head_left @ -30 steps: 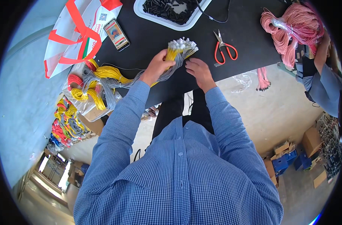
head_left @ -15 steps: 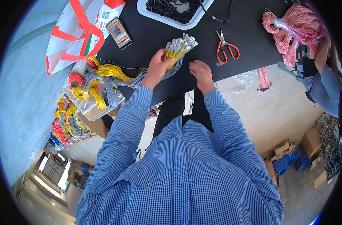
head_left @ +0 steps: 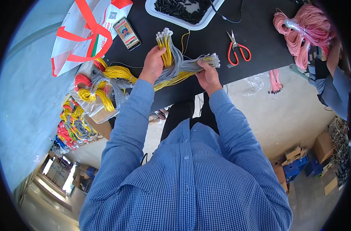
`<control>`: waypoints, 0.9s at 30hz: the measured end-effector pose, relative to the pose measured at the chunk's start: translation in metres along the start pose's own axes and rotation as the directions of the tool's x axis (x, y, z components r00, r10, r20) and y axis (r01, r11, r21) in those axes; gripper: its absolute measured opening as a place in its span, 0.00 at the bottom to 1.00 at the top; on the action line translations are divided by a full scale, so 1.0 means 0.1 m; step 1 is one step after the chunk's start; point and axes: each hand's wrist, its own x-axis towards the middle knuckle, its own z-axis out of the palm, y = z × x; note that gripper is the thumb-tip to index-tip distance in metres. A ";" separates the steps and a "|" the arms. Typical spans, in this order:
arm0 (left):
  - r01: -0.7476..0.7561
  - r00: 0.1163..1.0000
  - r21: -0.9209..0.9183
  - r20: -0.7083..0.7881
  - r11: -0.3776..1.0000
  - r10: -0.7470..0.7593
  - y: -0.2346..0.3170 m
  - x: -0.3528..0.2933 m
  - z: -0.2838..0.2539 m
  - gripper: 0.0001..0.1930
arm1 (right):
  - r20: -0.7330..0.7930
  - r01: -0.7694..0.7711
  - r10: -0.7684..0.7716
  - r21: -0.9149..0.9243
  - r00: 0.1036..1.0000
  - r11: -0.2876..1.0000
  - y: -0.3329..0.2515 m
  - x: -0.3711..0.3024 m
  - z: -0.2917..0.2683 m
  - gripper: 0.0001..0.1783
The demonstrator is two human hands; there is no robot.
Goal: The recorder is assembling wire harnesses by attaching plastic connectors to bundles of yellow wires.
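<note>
My left hand [head_left: 154, 63] is closed around part of a bundle of yellow and grey wires [head_left: 168, 54], whose white connector ends point away from me. In my right hand [head_left: 208, 77] is another part of the wires [head_left: 190, 66], gripped just behind its white connectors [head_left: 212, 60], which point right. Grey and yellow strands run between the hands and back left toward a tied yellow coil [head_left: 120, 73]. One loose yellow wire [head_left: 185, 40] loops up toward the tray. Red-handled scissors [head_left: 237, 48] lie open on the black table to the right of my right hand.
A white tray [head_left: 198, 26] of small black pieces stands at the far side. A phone [head_left: 127, 34] and a white-and-red bag [head_left: 73, 46] lie left. Pink wire bundles [head_left: 306, 29] sit at the right, beside another person's arm [head_left: 333, 57]. Cartons [head_left: 322, 146] stand on the floor.
My right hand, free before, now grips a part of the wires and draws it right. The connector bundle has split in two. My left hand shifted slightly left with its part.
</note>
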 end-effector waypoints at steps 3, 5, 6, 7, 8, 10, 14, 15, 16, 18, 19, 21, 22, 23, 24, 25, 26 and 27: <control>0.064 0.992 0.016 0.108 0.998 -0.066 0.01 -0.02 0.08 0.15 | -0.067 0.014 -0.015 -0.011 0.998 1.000 0.06 -0.08 -0.07 0.17; 0.087 0.985 0.084 0.143 0.993 -0.099 0.02 -0.05 0.25 0.16 | -0.088 0.023 -0.026 -0.027 0.996 0.999 0.05 -0.11 -0.07 0.16; 0.068 0.995 0.313 0.052 0.947 -0.088 0.01 -0.05 0.37 0.18 | -0.083 0.032 -0.038 -0.074 0.996 0.997 0.04 -0.10 -0.05 0.17; 0.065 0.998 0.526 -0.033 0.848 -0.056 -0.02 -0.05 0.49 0.20 | -0.077 0.042 -0.051 -0.120 0.996 0.992 0.04 -0.10 -0.04 0.17; 0.064 0.998 0.528 -0.035 0.847 -0.054 -0.06 -0.02 0.51 0.20 | -0.075 0.040 -0.049 -0.118 0.996 0.992 0.04 -0.09 0.01 0.17; 0.114 0.983 0.676 -0.182 0.728 0.016 -0.20 0.15 0.44 0.21 | -0.079 0.072 -0.091 -0.214 0.993 0.974 0.05 -0.01 0.11 0.18; 0.085 0.978 0.530 -0.205 0.844 0.030 -0.41 0.35 0.37 0.14 | -0.016 0.181 -0.209 -0.440 0.978 0.880 0.09 0.19 0.15 0.23; 0.086 0.978 0.530 -0.206 0.843 0.029 -0.42 0.36 0.34 0.14 | 0.009 0.195 -0.219 -0.494 0.976 0.847 0.08 0.21 0.20 0.24; 0.094 0.991 0.443 -0.129 0.892 -0.040 -0.43 0.35 0.30 0.15 | 0.035 0.208 -0.226 -0.546 0.974 0.812 0.09 0.23 0.27 0.24; 0.111 0.994 0.357 -0.033 0.928 -0.106 -0.39 0.34 0.32 0.15 | 0.018 0.257 -0.286 -0.491 0.958 0.832 0.11 0.29 0.27 0.21; 0.169 0.985 0.289 -0.015 0.942 -0.172 -0.37 0.32 0.32 0.15 | 0.045 0.256 -0.258 -0.376 0.965 0.891 0.10 0.30 0.25 0.19; 0.220 0.974 0.220 0.002 0.950 -0.226 -0.34 0.29 0.30 0.14 | 0.087 0.243 -0.228 -0.254 0.970 0.936 0.11 0.31 0.21 0.18; 0.210 0.975 0.255 0.019 0.944 -0.222 -0.34 0.27 0.31 0.13 | 0.081 0.197 -0.185 -0.185 0.979 0.963 0.11 0.29 0.19 0.18; 0.203 0.974 0.290 0.035 0.935 -0.222 -0.36 0.23 0.32 0.11 | 0.074 0.147 -0.140 -0.115 0.987 0.982 0.11 0.25 0.18 0.17; 0.204 0.974 0.289 0.034 0.935 -0.223 -0.37 0.19 0.34 0.11 | 0.073 0.145 -0.138 -0.115 0.988 0.983 0.11 0.21 0.18 0.17; 0.174 0.982 0.312 0.017 0.934 -0.188 -0.38 0.15 0.36 0.11 | 0.023 0.161 -0.159 -0.065 0.987 0.985 0.10 0.16 0.18 0.19; 0.142 0.988 0.335 0.004 0.931 -0.152 -0.38 0.12 0.37 0.11 | -0.027 0.180 -0.180 -0.015 0.983 0.984 0.08 0.14 0.18 0.21; 0.142 0.988 0.335 0.004 0.931 -0.152 -0.37 0.09 0.39 0.11 | -0.023 0.192 -0.192 0.003 0.981 0.981 0.07 0.12 0.19 0.20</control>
